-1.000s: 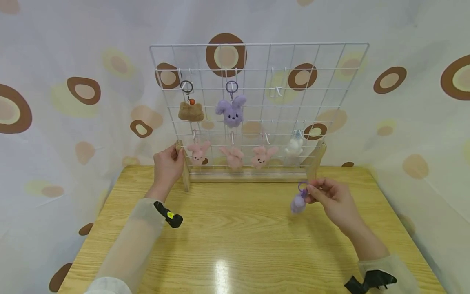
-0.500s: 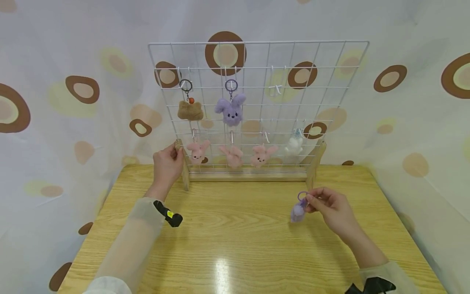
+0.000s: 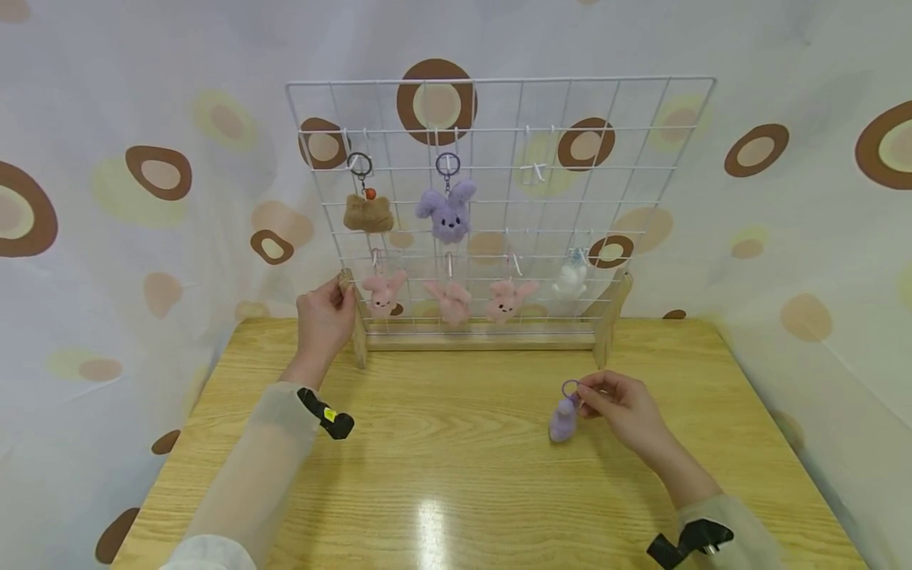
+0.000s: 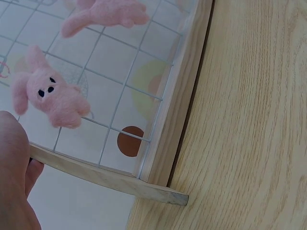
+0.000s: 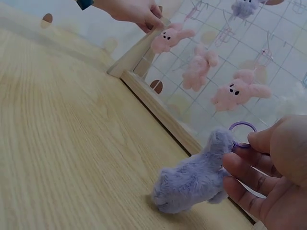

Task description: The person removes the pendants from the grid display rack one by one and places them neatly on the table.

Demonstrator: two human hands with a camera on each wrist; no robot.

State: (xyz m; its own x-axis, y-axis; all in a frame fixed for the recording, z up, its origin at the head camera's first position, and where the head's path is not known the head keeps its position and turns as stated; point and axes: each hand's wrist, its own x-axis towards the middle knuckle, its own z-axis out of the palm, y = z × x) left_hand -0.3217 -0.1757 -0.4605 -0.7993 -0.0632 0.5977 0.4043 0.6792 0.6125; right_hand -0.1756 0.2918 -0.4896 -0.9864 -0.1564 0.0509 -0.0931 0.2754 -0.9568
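Observation:
My left hand (image 3: 324,317) grips the top of the left wooden foot (image 3: 359,340) of a white wire grid rack (image 3: 499,80). Past the hand, the foot's lower end (image 4: 165,193) shows in the left wrist view. Out in front of the rack's right side, my right hand (image 3: 627,412) pinches a purple plush keychain (image 3: 563,423) by the base of its ring (image 5: 243,123). The plush (image 5: 192,184) hangs tilted with its back toward the camera. Its lower end is at or just above the tabletop; I cannot tell which.
On the rack hang a brown plush (image 3: 368,214), a purple bunny (image 3: 446,215), several pink bunnies (image 3: 384,293) and a white plush (image 3: 571,279). White hooks (image 3: 533,171) at upper right hold nothing. The wooden table (image 3: 427,451) meets a patterned cloth (image 3: 164,245) behind.
My right hand has moved down toward the table and a little left, carrying the purple plush keychain. The left hand stays on the wooden foot.

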